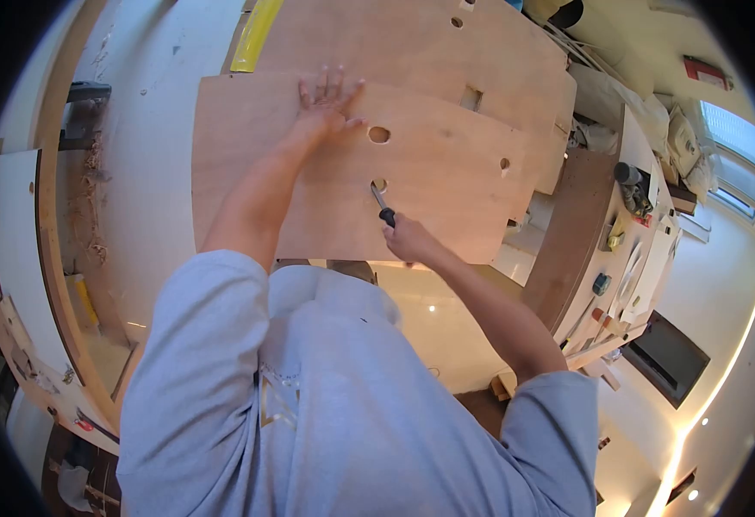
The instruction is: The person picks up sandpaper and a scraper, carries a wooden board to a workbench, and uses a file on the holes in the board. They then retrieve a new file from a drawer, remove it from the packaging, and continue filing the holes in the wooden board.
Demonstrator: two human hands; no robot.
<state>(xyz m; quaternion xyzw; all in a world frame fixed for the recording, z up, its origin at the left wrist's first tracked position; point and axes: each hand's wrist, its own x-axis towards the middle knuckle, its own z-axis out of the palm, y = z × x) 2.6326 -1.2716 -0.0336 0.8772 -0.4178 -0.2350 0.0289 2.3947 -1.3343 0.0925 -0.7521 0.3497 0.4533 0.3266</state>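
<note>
My left hand [330, 105] lies on a thin plywood board [257, 164], fingers spread, near its far edge. In my right hand [408, 239] is a black-handled file [385, 213], my fingers wrapped round its grip. Its metal blade points away from me, with the tip at the edge of a small cut hole [381, 185]. A larger oval hole [379, 135] sits just beyond, to the right of my left hand. Towards the board's right side is another small hole [505, 164].
Beneath and beyond lies another plywood sheet [412, 43] with cut openings. A yellow strip [257, 34] stands at the far left. On the right, a long bench [597, 276] carries several tools, including a dark cylindrical power tool [632, 185]. Wood shavings [95, 181] lie along the left.
</note>
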